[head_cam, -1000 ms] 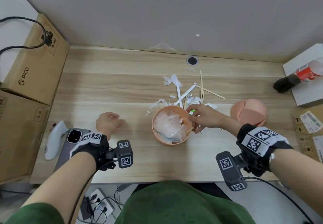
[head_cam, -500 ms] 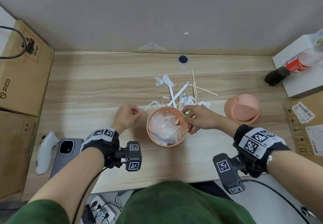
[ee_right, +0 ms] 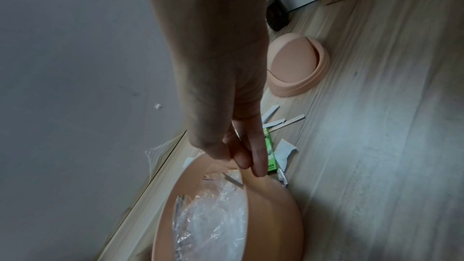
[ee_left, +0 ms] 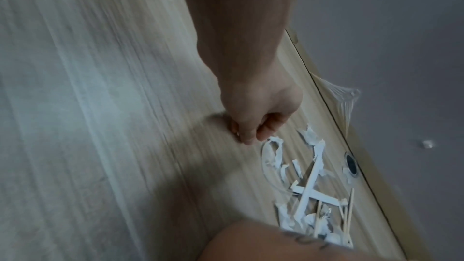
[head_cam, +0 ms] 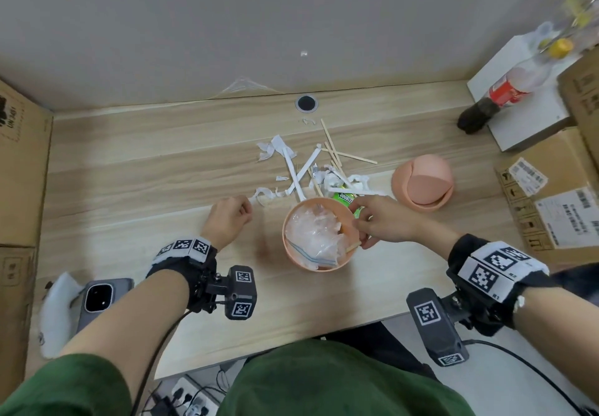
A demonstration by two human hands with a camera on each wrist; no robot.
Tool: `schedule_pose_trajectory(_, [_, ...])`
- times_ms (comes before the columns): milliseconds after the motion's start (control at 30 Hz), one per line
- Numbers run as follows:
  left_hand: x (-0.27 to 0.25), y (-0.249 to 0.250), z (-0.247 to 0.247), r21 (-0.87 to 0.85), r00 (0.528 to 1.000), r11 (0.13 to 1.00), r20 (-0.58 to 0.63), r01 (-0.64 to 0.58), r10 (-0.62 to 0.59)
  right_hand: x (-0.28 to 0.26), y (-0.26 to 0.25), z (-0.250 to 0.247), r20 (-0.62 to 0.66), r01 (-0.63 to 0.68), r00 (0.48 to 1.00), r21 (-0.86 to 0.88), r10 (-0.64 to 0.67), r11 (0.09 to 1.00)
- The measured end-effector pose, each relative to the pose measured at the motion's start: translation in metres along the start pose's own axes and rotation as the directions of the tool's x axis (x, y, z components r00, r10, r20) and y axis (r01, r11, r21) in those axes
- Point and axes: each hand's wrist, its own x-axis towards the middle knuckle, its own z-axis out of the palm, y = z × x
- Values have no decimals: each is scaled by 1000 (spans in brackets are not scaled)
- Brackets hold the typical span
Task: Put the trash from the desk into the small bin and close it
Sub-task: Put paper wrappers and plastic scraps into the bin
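The small pink bin (head_cam: 286, 237) stands open at mid desk with crumpled clear plastic (head_cam: 311, 234) inside. My right hand (head_cam: 358, 230) is at its right rim and pinches a wooden stick (head_cam: 352, 247) over the opening; in the right wrist view the bin wall (ee_right: 276, 215) sits under the hand (ee_right: 241, 160). The bin's lid (head_cam: 421, 185) lies to the right. Behind the bin lie white paper strips (head_cam: 301, 172), wooden sticks (head_cam: 337, 153) and a green gum packet (head_cam: 345, 198). My left hand (head_cam: 248, 213) has curled fingers, its tips beside a paper scrap (ee_left: 273, 142).
A phone (head_cam: 97, 299) and a white controller (head_cam: 60, 315) lie at the front left. Cardboard boxes (head_cam: 19, 172) line the left edge, and more boxes (head_cam: 551, 195) stand on the right. A cola bottle (head_cam: 496, 97) lies on a white box at the back right.
My left hand has moved right and away from me, from beside the phone up to the paper scraps left of the bin. My right hand has stayed at the bin's rim.
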Motion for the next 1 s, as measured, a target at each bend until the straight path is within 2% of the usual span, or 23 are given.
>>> schedule_pose_trajectory(133, [8, 19, -2, -90, 998, 994, -3, -55, 55, -7, 12, -4, -3, -6, 1000, 2, 6, 1000])
schedule_pose_trajectory(300, [29, 28, 5, 85, 995, 995, 88, -45, 37, -15, 26, -5, -12, -16, 1000, 48, 17, 999])
schedule_pose_trajectory(467, [31, 28, 14, 141, 999, 989, 19, -44, 42, -15, 33, -4, -6, -11, 1000, 74, 11, 997])
schedule_pose_trajectory(600, [28, 30, 14, 176, 991, 975, 13, -133, 132, -14, 35, -7, -2, 5, 1000, 70, -5, 998])
schedule_pose_trajectory(733, [33, 41, 13, 218, 940, 915, 118, -339, 320, -11, 35, -10, 11, 14, 1000, 57, -14, 998])
schedule_pose_trajectory(900, [49, 58, 24, 262, 899, 870, 256, -417, 354, -8, 36, -12, 27, 23, 999, 40, -24, 999])
schedule_pose_trajectory(1000, [55, 62, 30, 248, 889, 863, 259, -439, 378, -7, 38, -11, 30, 25, 999, 33, -26, 999])
